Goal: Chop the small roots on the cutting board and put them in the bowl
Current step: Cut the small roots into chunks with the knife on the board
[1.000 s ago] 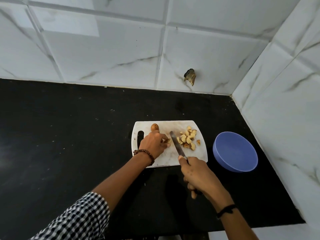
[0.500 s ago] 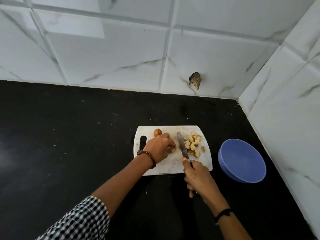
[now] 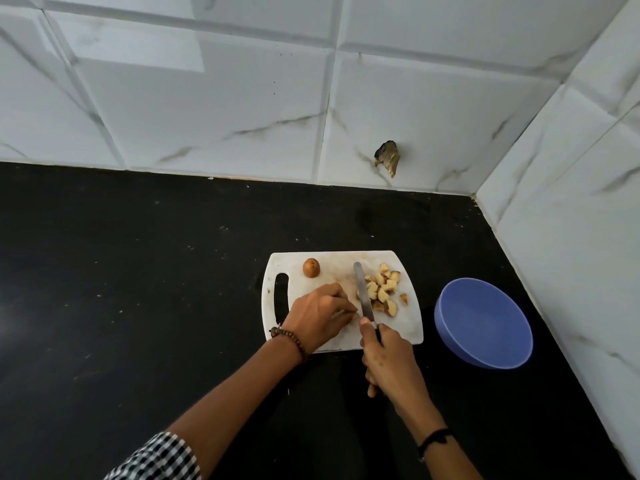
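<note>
Small roots (image 3: 382,289) lay mostly as a heap of pale, brown-skinned pieces on the right half of the cutting board (image 3: 410,329), while one whole brown root (image 3: 311,267) sat apart near the board's far edge, just beside the handle slot. The knife (image 3: 363,291) stood with its blade across the board, touching the left side of the heap, tip pointing away from the person. The right hand (image 3: 389,355) had its grip clamped round the knife handle, forefinger up near the heel of the blade. The left hand (image 3: 320,315) rested on the board just left of the blade, fingers bunched and tips down; whatever they pinned was hidden, so I cannot tell whether that grip was closed on a piece or only steadying. A bead bracelet (image 3: 292,341) circled the left wrist and a dark band (image 3: 434,438) the right. The blue bowl (image 3: 485,322) sat on the black worktop (image 3: 138,271) to the right of the board, near but not touching it, with nothing seen inside. White marbled tiles (image 3: 207,98) backed the corner. By my reading the chopping step was in hand and well advanced, the transfer not begun. The next move called for fingertips tucked clear of the edge, the whole root brought under the blade and held against rolling, then the heap swept or carried over to the bowl without scattering bits onto the worktop
</note>
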Tool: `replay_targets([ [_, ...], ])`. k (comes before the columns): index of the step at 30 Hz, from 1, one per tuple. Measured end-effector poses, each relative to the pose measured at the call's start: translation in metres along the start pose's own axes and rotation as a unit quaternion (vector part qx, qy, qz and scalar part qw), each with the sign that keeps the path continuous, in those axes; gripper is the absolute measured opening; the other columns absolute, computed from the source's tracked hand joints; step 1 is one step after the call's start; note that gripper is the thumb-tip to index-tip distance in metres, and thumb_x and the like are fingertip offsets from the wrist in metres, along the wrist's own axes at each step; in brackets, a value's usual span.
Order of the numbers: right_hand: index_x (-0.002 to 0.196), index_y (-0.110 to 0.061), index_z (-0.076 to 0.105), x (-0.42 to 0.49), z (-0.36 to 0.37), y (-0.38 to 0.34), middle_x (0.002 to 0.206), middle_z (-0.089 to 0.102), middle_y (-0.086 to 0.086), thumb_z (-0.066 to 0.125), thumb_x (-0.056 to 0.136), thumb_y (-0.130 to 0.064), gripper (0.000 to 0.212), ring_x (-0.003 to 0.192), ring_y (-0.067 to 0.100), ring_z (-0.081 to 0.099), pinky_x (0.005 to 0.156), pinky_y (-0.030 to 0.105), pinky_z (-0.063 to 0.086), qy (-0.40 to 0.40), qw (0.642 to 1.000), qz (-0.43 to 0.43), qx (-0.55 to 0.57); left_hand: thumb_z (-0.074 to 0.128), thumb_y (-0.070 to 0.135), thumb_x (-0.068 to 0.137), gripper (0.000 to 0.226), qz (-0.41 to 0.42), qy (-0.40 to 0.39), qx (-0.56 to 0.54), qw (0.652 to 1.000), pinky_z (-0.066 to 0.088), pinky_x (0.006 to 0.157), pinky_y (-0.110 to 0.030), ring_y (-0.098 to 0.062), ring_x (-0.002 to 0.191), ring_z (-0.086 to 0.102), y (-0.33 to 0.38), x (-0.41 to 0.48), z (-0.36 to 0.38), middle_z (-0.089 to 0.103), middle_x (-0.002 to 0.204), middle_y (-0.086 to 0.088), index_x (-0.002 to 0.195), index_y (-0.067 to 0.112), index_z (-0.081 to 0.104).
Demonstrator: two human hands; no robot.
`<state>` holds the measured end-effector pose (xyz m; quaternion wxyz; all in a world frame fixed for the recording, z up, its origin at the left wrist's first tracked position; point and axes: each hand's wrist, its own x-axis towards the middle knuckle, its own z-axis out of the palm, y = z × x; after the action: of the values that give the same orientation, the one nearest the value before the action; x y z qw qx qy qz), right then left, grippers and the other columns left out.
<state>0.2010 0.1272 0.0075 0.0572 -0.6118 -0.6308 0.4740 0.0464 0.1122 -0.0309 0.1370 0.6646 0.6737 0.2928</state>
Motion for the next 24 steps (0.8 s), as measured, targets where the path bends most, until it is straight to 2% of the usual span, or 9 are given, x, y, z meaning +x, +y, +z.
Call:
replay_targets([
  [4, 0.098, -0.016, 0.056, 0.0, 0.001, 0.005, 0.07, 0.056, 0.005, 0.039, 0.101, -0.053, 0.041, 0.038, 0.008, 0.051, 0.046, 0.024, 0.048, 0.01, 1.0, -0.004, 0.018, 0.068, 0.025, 0.086, 0.011, -0.06, 0.007, -0.042, 0.997, 0.054, 0.073, -0.026, -0.007, 0.082, 0.062, 0.006, 0.005, -0.001, 0.066, 0.097, 0.006, 0.097, 0.022, 0.071],
  [10, 0.093, -0.016, 0.056, -0.005, 0.005, 0.008, 0.072, 0.056, 0.005, 0.038, 0.101, -0.054, 0.043, 0.041, 0.008, 0.052, 0.044, 0.024, 0.047, 0.011, 1.0, -0.011, 0.027, 0.072, 0.017, 0.083, 0.017, -0.148, 0.022, -0.131, 0.98, 0.049, 0.081, -0.01, -0.002, 0.082, 0.064, 0.009, 0.01, 0.002, 0.073, 0.092, 0.003, 0.1, 0.016, 0.073],
  [13, 0.092, -0.017, 0.055, -0.007, 0.008, 0.009, 0.075, 0.057, 0.006, 0.036, 0.101, -0.055, 0.044, 0.043, 0.009, 0.052, 0.043, 0.023, 0.047, 0.012, 1.0, -0.008, 0.026, 0.07, 0.007, 0.084, 0.019, -0.164, 0.02, -0.171, 0.971, 0.043, 0.08, 0.001, 0.003, 0.082, 0.062, 0.011, 0.01, 0.002, 0.074, 0.095, 0.002, 0.102, 0.013, 0.074],
  [18, 0.093, -0.017, 0.055, -0.009, 0.011, 0.01, 0.08, 0.059, 0.007, 0.035, 0.102, -0.055, 0.044, 0.045, 0.011, 0.055, 0.042, 0.022, 0.047, 0.018, 1.0, 0.0, 0.026, 0.071, 0.009, 0.083, 0.021, -0.18, 0.023, -0.184, 0.966, 0.043, 0.084, 0.0, 0.003, 0.085, 0.062, 0.011, 0.012, 0.001, 0.073, 0.099, 0.004, 0.103, 0.014, 0.074],
  [24, 0.091, -0.019, 0.053, -0.009, 0.013, 0.006, 0.083, 0.061, 0.006, 0.032, 0.102, -0.055, 0.043, 0.057, 0.014, 0.061, 0.043, 0.022, 0.049, 0.042, 0.999, -0.026, -0.005, 0.071, 0.011, 0.082, 0.019, -0.187, 0.024, -0.168, 0.968, 0.043, 0.082, 0.001, 0.005, 0.078, 0.06, 0.013, 0.015, 0.001, 0.074, 0.096, 0.005, 0.1, 0.016, 0.075],
])
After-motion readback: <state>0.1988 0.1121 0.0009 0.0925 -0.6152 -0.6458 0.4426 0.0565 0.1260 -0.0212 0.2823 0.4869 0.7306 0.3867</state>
